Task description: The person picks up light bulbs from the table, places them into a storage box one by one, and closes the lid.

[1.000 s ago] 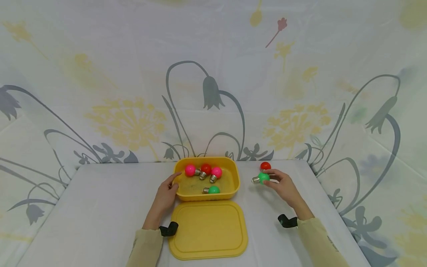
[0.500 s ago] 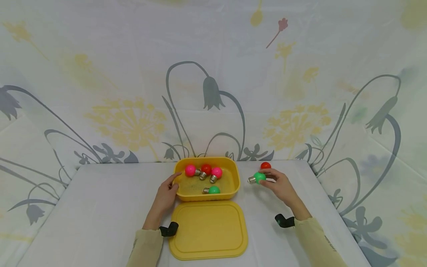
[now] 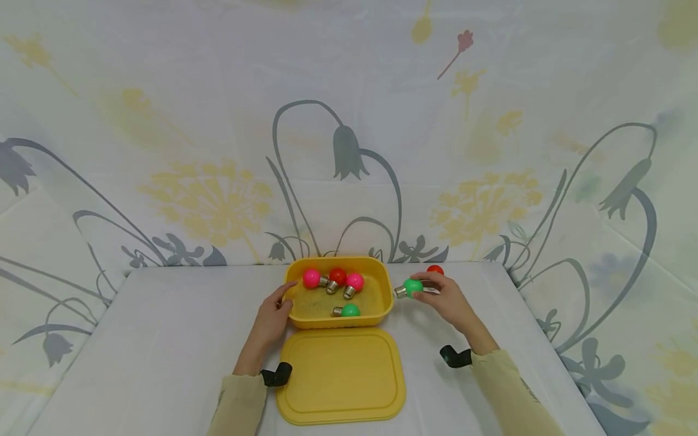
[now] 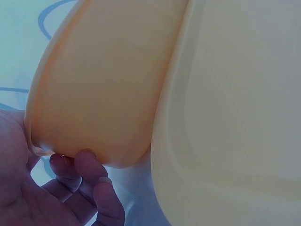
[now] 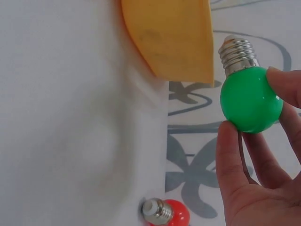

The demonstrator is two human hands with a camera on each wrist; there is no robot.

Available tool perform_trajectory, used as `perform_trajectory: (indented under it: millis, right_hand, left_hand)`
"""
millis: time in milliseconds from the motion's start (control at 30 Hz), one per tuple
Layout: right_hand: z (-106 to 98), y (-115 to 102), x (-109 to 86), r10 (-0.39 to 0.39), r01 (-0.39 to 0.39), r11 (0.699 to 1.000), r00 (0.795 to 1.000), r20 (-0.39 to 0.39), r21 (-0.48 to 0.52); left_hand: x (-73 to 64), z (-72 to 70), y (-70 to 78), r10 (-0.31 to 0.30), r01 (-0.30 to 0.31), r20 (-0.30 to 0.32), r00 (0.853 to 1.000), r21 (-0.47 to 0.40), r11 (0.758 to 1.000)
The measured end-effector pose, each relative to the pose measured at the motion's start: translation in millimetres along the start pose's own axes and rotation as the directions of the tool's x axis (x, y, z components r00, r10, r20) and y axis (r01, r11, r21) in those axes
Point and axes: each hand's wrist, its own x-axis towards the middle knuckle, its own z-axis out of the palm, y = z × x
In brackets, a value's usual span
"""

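Note:
In the head view, my right hand (image 3: 448, 303) holds a green light bulb (image 3: 412, 287) by its round globe, just right of the yellow box. The right wrist view shows the bulb's metal screw base (image 5: 236, 55) pointing away from my fingertips, above the table. My left hand (image 3: 271, 321) grips the left end of the open yellow box (image 3: 388, 303), with a finger over its rim. Inside lie two pink bulbs (image 3: 311, 278), a red bulb (image 3: 338, 277) and another green bulb (image 3: 351, 310).
A flat yellow lid (image 3: 342, 375) lies on the white table (image 3: 180, 351), directly in front of the box. Behind my right hand is another red bulb (image 5: 178, 214), partly hidden in the head view. A patterned cloth (image 3: 349, 200) hangs at the table's back edge.
My right hand has carried the green bulb leftward, close to the box's right side. The left hand, the box and the bulbs inside have stayed where they were.

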Motion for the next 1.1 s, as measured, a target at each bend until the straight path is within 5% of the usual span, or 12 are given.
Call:
perform_trajectory:
  millis: [633,1100]
  right_hand:
    - [9.0,-16.4,24.5,-0.092,0.093,0.996,0.992,0.088,-0.012]
    - [18.0,-28.0,33.3,-0.040,0.044,0.999,0.993,0.109,-0.029]
  left_hand:
    - [-0.3,0.9,-0.3,0.018,-0.018,-0.013,1.000,0.004,1.000]
    - [-0.8,1.9,0.3,0.000,0.000,-0.008,1.000,-0.002,1.000]
